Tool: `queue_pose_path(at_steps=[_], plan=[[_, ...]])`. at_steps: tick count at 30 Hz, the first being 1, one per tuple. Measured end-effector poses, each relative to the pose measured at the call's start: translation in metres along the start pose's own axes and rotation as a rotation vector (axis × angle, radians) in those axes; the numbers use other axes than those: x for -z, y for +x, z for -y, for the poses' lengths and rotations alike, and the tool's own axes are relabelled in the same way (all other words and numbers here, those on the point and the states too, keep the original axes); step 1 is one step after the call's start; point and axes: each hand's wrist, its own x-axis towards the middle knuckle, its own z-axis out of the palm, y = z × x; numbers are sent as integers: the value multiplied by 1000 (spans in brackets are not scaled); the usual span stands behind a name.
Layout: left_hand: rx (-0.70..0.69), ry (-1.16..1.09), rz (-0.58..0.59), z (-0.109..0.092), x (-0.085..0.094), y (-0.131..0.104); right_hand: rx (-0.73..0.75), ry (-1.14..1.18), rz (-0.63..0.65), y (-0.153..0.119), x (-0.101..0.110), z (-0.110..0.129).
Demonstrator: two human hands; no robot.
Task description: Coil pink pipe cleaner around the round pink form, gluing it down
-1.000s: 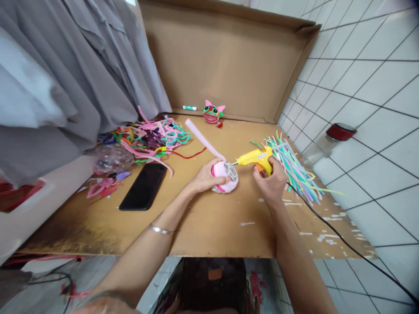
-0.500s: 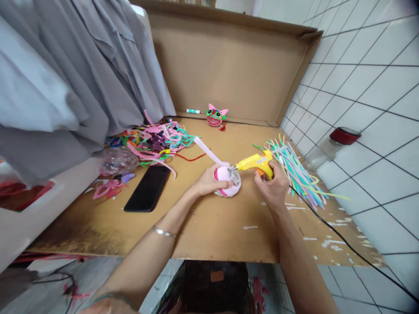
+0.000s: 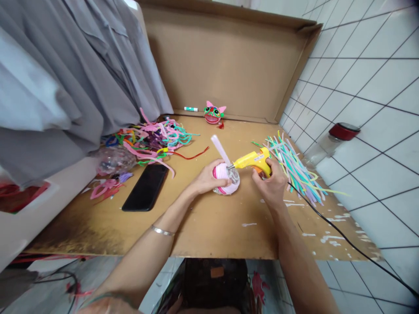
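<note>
My left hand (image 3: 209, 178) is wrapped round a small round piece (image 3: 231, 186) covered in pale pink and magenta strips, clear in its middle. From its top a pale pink strip (image 3: 220, 149) sticks up, leaning back and to the left. My right hand (image 3: 274, 179) grips a yellow glue gun (image 3: 253, 161) by its handle. The metal nozzle points left and meets the upper edge of the round piece, near the foot of the strip; whether it touches is too small to tell.
Left of my hands are a black phone (image 3: 145, 187) and a tangled pile of pipe cleaners (image 3: 157, 137). More pipe cleaners (image 3: 294, 168) lie right, near the gun's cord (image 3: 327, 220). Behind are a pink-eared figure (image 3: 213, 114), a marker (image 3: 190, 109) and a cardboard wall (image 3: 222, 61).
The pale pink strip has swung from leaning far left to standing more upright. The glue gun's nozzle has shifted slightly left, along the top of the round piece.
</note>
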Motion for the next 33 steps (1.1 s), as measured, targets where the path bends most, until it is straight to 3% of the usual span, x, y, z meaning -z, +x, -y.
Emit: queue_pose_path(at_steps=[26,33], plan=[[-34,49,-5,2,1,0,80,-4,-42,1,0,0],[14,48,-21,0,0,0,67,-22,-50,-2,-2,1]])
